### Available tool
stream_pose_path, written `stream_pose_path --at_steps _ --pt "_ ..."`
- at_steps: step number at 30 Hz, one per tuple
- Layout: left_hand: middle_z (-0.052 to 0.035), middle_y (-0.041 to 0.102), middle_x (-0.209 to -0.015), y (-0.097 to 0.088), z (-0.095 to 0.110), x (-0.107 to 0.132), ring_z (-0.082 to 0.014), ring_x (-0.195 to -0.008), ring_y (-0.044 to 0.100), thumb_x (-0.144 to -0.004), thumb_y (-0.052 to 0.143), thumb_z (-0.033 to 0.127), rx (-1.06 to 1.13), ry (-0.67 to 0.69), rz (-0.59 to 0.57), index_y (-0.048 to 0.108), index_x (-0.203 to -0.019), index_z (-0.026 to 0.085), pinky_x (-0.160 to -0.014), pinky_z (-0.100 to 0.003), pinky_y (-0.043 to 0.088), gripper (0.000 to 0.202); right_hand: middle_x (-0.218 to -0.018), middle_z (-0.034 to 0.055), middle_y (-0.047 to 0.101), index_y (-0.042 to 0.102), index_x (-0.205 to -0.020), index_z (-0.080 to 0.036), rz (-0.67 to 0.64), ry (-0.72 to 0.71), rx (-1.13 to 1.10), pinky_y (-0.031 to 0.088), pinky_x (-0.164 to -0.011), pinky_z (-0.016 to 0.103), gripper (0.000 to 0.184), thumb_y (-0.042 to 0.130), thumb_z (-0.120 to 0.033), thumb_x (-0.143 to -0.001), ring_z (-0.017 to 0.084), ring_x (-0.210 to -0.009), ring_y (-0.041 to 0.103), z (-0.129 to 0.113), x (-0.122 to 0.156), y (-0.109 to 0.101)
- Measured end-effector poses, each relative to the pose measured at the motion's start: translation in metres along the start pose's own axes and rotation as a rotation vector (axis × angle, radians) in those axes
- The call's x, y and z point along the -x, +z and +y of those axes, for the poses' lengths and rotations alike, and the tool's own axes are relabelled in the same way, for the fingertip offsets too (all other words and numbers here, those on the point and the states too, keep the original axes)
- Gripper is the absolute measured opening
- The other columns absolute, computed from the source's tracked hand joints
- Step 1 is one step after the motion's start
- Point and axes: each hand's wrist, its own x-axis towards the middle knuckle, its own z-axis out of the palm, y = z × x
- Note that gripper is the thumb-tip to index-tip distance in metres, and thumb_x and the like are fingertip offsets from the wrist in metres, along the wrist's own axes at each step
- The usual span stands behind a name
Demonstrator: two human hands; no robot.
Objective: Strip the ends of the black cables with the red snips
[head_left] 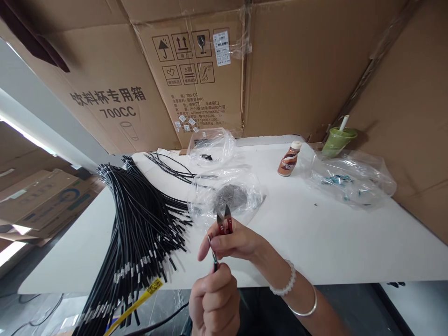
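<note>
My right hand (235,243) is closed around small red-handled snips (225,221), blades pointing up, and its fingertips pinch the stripped end of a thin black cable (213,257). My left hand (215,298) is a fist just below, gripping the same cable, whose coloured inner wires show between the two hands. Both hands hover over the near edge of the white table (315,233). A large bundle of black cables (140,224) lies fanned out to the left, tied with a yellow label (149,289).
Clear plastic bags lie on the table: one with grey parts (231,196), one behind (212,147), one with blue bits (350,179) at right. A brown drink bottle (289,159) and green cup (338,140) stand at the back. Cardboard boxes (196,70) wall the far side.
</note>
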Motion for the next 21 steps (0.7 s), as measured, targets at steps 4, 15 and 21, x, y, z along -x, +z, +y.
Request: stream_pose_path --at_steps 4,15,21 --pt "0.0176 -0.008 -0.042 0.006 0.002 0.002 0.0031 -0.034 -0.02 -0.073 0.075 0.031 0.034 0.036 -0.028 0.024 -0.054 0.022 -0.023 -0.012 0.002 0.054 -0.061 -0.0036 0.057 0.066 -0.071 -0.015 0.22 -0.072 0.038 0.035 -0.054 0.021 0.03 0.084 -0.038 -0.064 0.006 -0.055 0.043 -0.005 0.017 0.006" --pt "0.0164 0.011 -0.043 0.013 0.003 0.005 0.0029 -0.036 -0.016 -0.084 0.062 0.024 0.107 0.07 -0.115 0.033 -0.06 0.021 -0.023 -0.009 0.002 0.038 -0.068 0.0015 0.062 0.074 -0.078 -0.017 0.611 -0.069 0.41 0.042 -0.061 0.026 0.015 0.069 -0.031 -0.078 0.012 -0.066 0.053 -0.011 0.045 0.041" --pt "0.0174 0.002 -0.04 0.015 0.002 0.004 0.003 -0.031 -0.015 -0.08 0.066 0.026 0.052 0.034 -0.14 0.03 -0.057 0.022 -0.023 -0.011 0.002 0.043 -0.072 0.0014 0.067 0.072 -0.074 -0.017 0.379 -0.037 0.156 0.038 -0.056 0.022 0.018 0.076 -0.034 -0.073 0.007 -0.059 0.047 -0.008 0.035 0.023"
